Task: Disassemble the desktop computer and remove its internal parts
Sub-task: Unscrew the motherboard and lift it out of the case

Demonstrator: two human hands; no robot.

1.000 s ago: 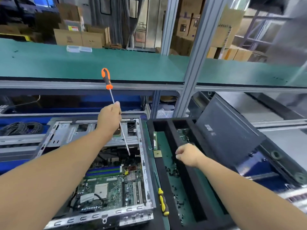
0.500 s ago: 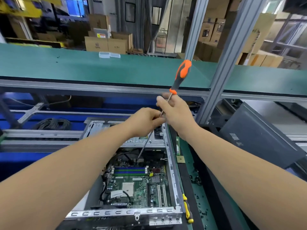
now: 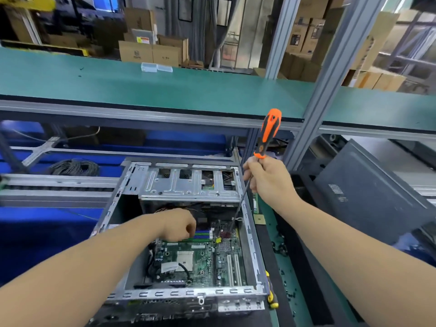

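An open metal desktop case (image 3: pixel 253 237) lies in front of me with its green motherboard (image 3: pixel 195 260) exposed and a silver drive cage (image 3: pixel 188 185) at the far end. My right hand (image 3: pixel 269 178) grips the shaft of a long screwdriver with an orange and black handle (image 3: pixel 269 133); the tip rests on the board near the right wall. My left hand (image 3: pixel 179 224) is inside the case with its fingers curled over the blue and green memory slots (image 3: pixel 203 234). Whether it holds anything is hidden.
A black side panel (image 3: pixel 368 192) leans at the right. A yellow-handled screwdriver (image 3: pixel 271 293) lies by the case's near right corner, among loose screws (image 3: pixel 280 249) on the green mat. A green shelf (image 3: pixel 165 90) runs overhead. Coiled cable (image 3: pixel 75 166) sits at the left.
The screwdriver passed from my left hand to my right. My left hand dropped into the case over the memory slots. The view shifted left.
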